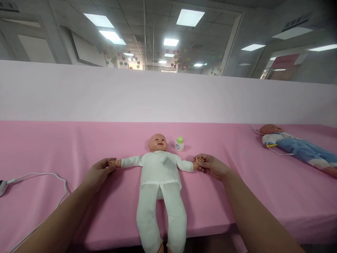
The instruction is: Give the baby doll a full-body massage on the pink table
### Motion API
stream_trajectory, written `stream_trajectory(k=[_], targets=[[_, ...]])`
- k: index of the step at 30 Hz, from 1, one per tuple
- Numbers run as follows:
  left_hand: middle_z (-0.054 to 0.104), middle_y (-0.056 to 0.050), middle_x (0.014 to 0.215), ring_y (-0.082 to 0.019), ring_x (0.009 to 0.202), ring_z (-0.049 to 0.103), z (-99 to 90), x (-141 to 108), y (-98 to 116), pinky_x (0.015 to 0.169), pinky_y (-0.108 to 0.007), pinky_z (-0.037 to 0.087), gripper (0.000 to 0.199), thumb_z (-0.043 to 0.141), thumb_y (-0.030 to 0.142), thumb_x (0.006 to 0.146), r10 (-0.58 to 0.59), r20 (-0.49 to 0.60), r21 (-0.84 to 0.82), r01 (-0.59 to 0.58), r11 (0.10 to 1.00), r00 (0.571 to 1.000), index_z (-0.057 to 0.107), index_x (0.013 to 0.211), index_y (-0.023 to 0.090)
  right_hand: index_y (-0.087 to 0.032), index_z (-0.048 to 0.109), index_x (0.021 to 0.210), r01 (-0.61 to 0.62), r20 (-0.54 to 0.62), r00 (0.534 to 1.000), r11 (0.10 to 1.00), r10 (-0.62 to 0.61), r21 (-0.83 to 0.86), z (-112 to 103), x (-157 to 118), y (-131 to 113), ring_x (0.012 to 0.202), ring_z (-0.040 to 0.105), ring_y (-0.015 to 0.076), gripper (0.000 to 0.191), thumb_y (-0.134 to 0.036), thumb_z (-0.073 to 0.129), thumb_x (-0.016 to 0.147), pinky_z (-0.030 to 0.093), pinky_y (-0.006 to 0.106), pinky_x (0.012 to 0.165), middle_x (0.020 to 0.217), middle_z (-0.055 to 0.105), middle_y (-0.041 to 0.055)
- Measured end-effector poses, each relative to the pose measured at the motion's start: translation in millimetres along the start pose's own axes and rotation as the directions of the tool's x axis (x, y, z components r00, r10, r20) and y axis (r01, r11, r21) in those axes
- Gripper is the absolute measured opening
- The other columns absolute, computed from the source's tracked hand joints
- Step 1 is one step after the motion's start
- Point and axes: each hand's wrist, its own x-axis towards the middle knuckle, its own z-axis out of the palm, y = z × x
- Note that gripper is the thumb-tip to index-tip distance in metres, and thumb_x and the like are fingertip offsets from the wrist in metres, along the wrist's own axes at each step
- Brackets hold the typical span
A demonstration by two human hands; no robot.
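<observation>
A baby doll (pixel 161 168) in a white top and white trousers lies face up, its head toward the wall and its arms stretched out sideways. My left hand (pixel 101 170) pinches the doll's hand on the left side between thumb and fingers. On the opposite side my right hand (pixel 212 166) grips the doll's other hand. Both doll sleeves reach down to about the wrists. Beside the doll's head stands a small clear bottle (pixel 179 144) with a green cap, touched by neither hand. The doll's feet are partly cut off at the bottom edge.
Pink cloth (pixel 110 137) covers the table, whose front edge runs below the doll. At the right lies a second doll (pixel 295 144) in blue and white, with thin tubing. A white cable (pixel 56 175) crosses the left side. Behind rises a low white wall (pixel 168 96) under glass.
</observation>
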Motion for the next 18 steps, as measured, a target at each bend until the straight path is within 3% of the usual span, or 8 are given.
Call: stream_trajectory(k=[4, 7, 10, 14, 18], targets=[[0.072, -0.005, 0.09, -0.018, 0.075, 0.061, 2.5, -2, 4, 0.064, -0.027, 0.05, 0.053, 0.086, 0.056, 0.072, 0.012, 0.005, 0.027, -0.012, 1.0, 1.0, 0.075, 0.108, 0.019, -0.02, 0.069, 0.088, -0.009, -0.018, 1.0, 0.997, 0.007, -0.076, 4, -2, -4, 0.069, 0.054, 0.0153, 0.039, -0.038, 0.096, 0.065, 0.04, 0.03, 0.063, 0.078, 0.064, 0.0009], [0.071, -0.004, 0.083, -0.018, 0.073, 0.06, 5.2, -4, 9, 0.065, -0.027, 0.05, 0.051, 0.081, 0.062, 0.075, 0.013, -0.024, 0.039, -0.012, 0.999, 1.0, 0.076, 0.102, 0.019, -0.02, 0.067, 0.082, 0.002, -0.095, 0.995, 0.992, -0.013, -0.124, 6, 1, -2, 0.066, 0.05, 0.0143, 0.039, -0.049, 0.091, 0.071, 0.039, 0.03, 0.062, 0.073, 0.06, -0.0002], [0.074, -0.005, 0.086, -0.021, 0.077, 0.063, 6.9, -5, 11, 0.07, -0.03, 0.054, 0.05, 0.076, 0.059, 0.078, -0.009, -0.076, 0.048, 0.013, 0.999, 0.997, 0.076, 0.106, 0.019, -0.02, 0.07, 0.085, -0.01, -0.201, 0.979, 0.982, -0.029, -0.19, 6, 6, 1, 0.064, 0.047, 0.014, 0.04, -0.059, 0.08, 0.081, 0.038, 0.03, 0.061, 0.071, 0.057, 0.0], [0.077, -0.007, 0.095, -0.024, 0.083, 0.069, 5.7, 0, 4, 0.075, -0.034, 0.056, 0.049, 0.07, 0.05, 0.081, -0.023, -0.103, 0.081, 0.032, 0.996, 0.994, 0.073, 0.12, 0.021, -0.02, 0.072, 0.093, -0.041, -0.28, 0.96, 0.983, -0.011, -0.177, 8, 7, -2, 0.063, 0.045, 0.0139, 0.039, -0.058, 0.074, 0.084, 0.036, 0.03, 0.06, 0.073, 0.058, 0.0009], [0.079, -0.008, 0.103, -0.03, 0.092, 0.071, 1.7, 3, -1, 0.074, -0.037, 0.054, 0.044, 0.066, 0.041, 0.081, 0.033, -0.193, 0.295, 0.026, 0.955, 0.981, 0.075, 0.121, 0.025, -0.021, 0.071, 0.096, -0.074, -0.311, 0.95, 0.986, 0.024, -0.149, 8, 5, -7, 0.063, 0.048, 0.0148, 0.031, -0.048, 0.076, 0.081, 0.034, 0.03, 0.057, 0.074, 0.061, 0.002]])
